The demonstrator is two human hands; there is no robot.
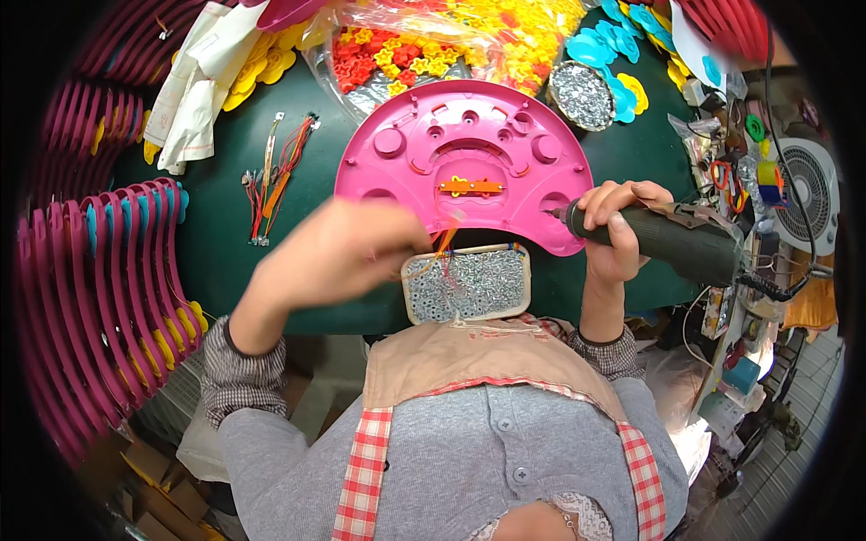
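Observation:
A pink semicircular plastic part lies on the green table, with an orange strip in its middle. My left hand, blurred, has closed fingers at thin wires with a small orange piece, near the part's lower edge. My right hand grips a dark cylindrical power screwdriver, its tip at the part's right-hand recess. Below the part sits a tray of small silver hardware. Two wired strip assemblies lie to the left.
Racks of magenta pieces line the left. A bag of red and yellow stars, a round container of metal bits and turquoise pieces lie at the back. A white fan and a cluttered shelf border the right.

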